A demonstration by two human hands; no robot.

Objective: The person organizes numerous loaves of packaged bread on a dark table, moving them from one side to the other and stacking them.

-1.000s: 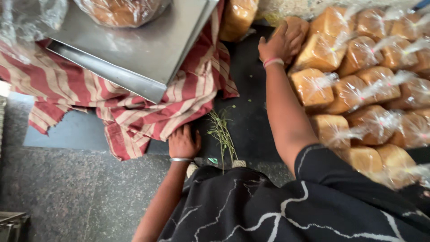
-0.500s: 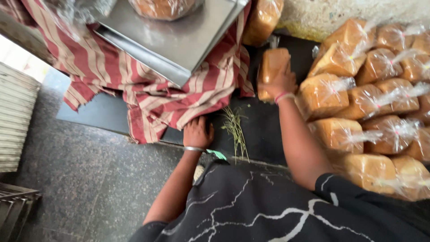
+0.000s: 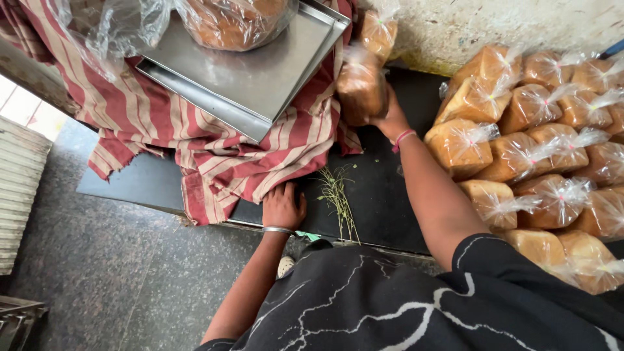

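Note:
My right hand (image 3: 387,116) grips a bagged bread loaf (image 3: 361,88) and holds it just right of the steel tray (image 3: 260,84), above the black counter (image 3: 377,188). Another bagged loaf (image 3: 377,32) stands behind it near the wall. My left hand (image 3: 283,207) rests flat on the counter's front edge, touching the hem of the red striped cloth (image 3: 195,136). A steel bangle sits on that wrist, and a pink band circles the right wrist.
A large pile of several bagged loaves (image 3: 539,143) fills the right side of the counter. More wrapped bread (image 3: 227,23) lies on the tray. A small sprig of dry greens (image 3: 337,195) lies on the counter. Grey stone floor (image 3: 84,260) spreads below left.
My right hand took a loaf from the pile at the right and carried it left toward the tray. The left hand stayed on the counter edge.

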